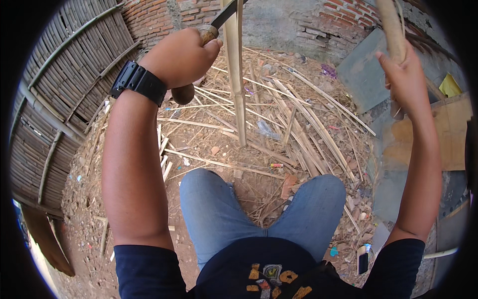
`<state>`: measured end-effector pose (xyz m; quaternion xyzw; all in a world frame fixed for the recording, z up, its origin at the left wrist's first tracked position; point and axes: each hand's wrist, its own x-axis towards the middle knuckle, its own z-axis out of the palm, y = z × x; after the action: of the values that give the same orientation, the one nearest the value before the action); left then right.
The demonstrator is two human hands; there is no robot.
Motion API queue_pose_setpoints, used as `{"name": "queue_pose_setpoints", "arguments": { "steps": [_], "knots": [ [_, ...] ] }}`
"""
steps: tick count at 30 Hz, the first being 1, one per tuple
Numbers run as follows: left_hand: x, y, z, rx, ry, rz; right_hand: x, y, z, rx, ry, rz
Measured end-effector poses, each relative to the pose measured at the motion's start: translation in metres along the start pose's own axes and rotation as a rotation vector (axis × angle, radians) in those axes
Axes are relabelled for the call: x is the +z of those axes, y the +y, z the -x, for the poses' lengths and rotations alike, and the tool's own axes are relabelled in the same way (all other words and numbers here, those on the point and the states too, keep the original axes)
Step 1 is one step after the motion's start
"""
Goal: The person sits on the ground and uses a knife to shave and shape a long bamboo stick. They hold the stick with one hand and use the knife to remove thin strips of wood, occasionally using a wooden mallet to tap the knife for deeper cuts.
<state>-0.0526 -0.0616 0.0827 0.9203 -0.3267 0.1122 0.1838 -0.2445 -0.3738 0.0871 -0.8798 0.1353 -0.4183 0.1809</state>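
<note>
Looks partway through splitting bamboo, at a guess. Already down on the brown dirt ground (82, 182): plenty of long, thin, pale bamboo strips (318, 122), mostly strewn from the middle out toward the right edge, plus a few shorter ones nearer the left. Probably finished pieces mixed with offcuts in there (honestly, can't sort one from the other at this angle).

Left to do, as far as can be judged: the tall, flat, pale-tan bamboo slat (236, 89), standing upright between the blue denim-covered knees (201, 187) and the ground's far edge by the grey-and-red brick wall (284, 30). Got a dark metal blade (224, 16) crossing high up on it, with a brown wooden handle (208, 34). Can't tell whether biting in yet or only resting there.

Left hand (181, 55): wrapped tight around that handle, just beside the slat. Right hand (409, 82): closed around a thick, pale wooden stick (392, 35), raised above the right edge of the ground, well apart from the blade. Probably not done with this piece.
</note>
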Motion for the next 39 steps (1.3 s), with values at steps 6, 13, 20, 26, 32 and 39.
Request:
{"name": "queue_pose_setpoints", "arguments": {
  "steps": [6,13,20,26,32,39],
  "knots": [
    [0.006,-0.007,-0.004,-0.028,-0.056,-0.055,0.015,0.011,0.023,-0.020,-0.398,0.257],
    [0.009,0.001,0.005,-0.083,-0.066,-0.029,-0.002,0.004,0.017,0.084,-0.421,0.015],
    [0.017,-0.007,0.000,-0.047,-0.020,0.055,-0.070,-0.015,-0.037,0.002,0.224,-0.082],
    [0.031,0.001,-0.006,-0.046,-0.057,0.125,-0.055,0.023,-0.051,0.002,0.256,-0.155],
    [0.021,-0.016,-0.006,-0.089,-0.148,0.040,0.059,0.034,0.038,-0.026,-0.403,0.305],
    [0.036,-0.021,0.003,-0.099,-0.058,0.072,0.044,0.017,0.035,0.052,-0.506,0.118]
  ]
}}
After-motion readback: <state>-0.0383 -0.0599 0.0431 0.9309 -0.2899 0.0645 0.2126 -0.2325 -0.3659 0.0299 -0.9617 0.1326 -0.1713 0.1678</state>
